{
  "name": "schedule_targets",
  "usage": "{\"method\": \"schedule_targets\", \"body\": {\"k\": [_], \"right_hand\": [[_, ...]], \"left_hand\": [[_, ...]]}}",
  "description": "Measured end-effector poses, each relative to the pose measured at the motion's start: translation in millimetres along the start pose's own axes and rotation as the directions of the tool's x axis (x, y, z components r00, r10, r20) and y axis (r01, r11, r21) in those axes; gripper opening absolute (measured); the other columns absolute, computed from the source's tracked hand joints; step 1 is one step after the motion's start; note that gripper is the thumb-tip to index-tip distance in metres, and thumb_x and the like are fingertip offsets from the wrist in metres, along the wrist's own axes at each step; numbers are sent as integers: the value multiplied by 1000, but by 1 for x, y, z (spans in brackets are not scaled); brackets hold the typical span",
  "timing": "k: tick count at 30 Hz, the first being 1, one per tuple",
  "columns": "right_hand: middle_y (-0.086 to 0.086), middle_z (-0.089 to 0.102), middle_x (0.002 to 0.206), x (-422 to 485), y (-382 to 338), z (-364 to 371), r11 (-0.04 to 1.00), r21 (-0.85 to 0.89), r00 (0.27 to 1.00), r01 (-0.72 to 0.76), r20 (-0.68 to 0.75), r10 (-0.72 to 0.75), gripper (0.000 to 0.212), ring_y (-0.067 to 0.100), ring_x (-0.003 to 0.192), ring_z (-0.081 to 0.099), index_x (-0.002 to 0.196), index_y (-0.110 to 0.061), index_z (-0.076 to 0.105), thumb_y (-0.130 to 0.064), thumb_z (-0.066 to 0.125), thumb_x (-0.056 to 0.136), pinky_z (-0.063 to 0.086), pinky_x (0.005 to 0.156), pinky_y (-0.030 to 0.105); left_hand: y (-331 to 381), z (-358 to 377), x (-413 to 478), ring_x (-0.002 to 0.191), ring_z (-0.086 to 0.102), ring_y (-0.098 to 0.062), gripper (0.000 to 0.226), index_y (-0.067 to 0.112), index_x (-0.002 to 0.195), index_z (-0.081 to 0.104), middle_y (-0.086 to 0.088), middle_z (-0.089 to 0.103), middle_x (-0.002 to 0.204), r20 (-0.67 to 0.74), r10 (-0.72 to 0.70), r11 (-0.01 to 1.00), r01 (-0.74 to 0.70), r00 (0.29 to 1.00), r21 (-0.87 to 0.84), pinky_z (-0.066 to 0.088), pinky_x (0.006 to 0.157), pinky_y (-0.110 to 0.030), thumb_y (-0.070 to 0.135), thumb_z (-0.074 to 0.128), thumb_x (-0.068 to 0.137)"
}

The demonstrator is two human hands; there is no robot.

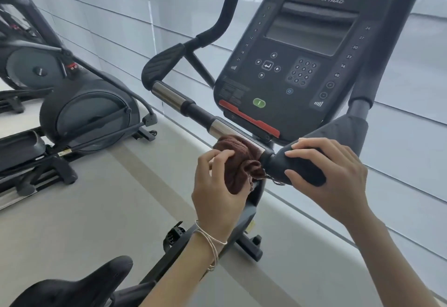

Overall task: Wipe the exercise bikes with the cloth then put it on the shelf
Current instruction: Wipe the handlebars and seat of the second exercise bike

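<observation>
The bike [297, 65] stands before you — your right hand [333, 176] curls around its padded grip [300, 164]. Just left of it, your left hand [217, 186] is closed on the brown cloth [238, 161] — bunched against the handlebar [193, 108].

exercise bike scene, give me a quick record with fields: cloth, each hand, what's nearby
cloth: brown cloth, bunched around the handlebar just below the console
left hand: left hand presses the cloth onto the bar
right hand: right hand grips the padded black grip
seat: black seat, bottom left
nearby: another exercise machine to the left
</observation>
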State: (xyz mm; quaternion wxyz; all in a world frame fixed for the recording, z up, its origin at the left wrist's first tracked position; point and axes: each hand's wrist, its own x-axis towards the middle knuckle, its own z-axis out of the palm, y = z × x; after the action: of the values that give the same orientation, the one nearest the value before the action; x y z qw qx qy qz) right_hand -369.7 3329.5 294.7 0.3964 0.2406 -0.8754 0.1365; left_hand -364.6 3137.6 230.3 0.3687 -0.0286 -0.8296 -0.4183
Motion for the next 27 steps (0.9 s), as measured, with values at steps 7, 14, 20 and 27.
{"method": "schedule_targets", "body": {"k": [7,14,20,27], "right_hand": [[-5,66,106,0,-5,-5,1000,0,997,-30,77,30,34,17,96,61,96,-22,70,-49,65,76,41,84,25],[-5,65,109,-2,-8,-4,998,-11,994,-60,89,61,41,18,99,60,99,-22,68,-52,66,71,39,87,24],[-5,67,106,-3,-5,0,998,5,998,-59,39,59,38,16,97,61,95,-21,70,-47,73,68,39,87,24],[-5,68,104,-4,-2,2,999,14,999,-36,7,36,36,14,97,61,93,-21,72,-48,73,68,40,87,24]], "left_hand": [[-15,-6,27,90,60,-23,50,18,107,62,-7,62,108,-59,62,990,-54,996,132,47,69,-21,22,82,62],[-24,-44,75,90,62,-18,39,25,108,65,4,65,108,137,353,905,-375,926,200,56,68,-30,29,74,70],[13,-54,150,92,60,-13,27,38,104,63,17,63,108,575,581,670,-740,576,65,53,65,-34,38,64,77],[46,-12,177,89,60,-10,26,42,96,63,17,63,100,759,592,616,-760,270,-210,51,67,-36,36,65,71]]}}
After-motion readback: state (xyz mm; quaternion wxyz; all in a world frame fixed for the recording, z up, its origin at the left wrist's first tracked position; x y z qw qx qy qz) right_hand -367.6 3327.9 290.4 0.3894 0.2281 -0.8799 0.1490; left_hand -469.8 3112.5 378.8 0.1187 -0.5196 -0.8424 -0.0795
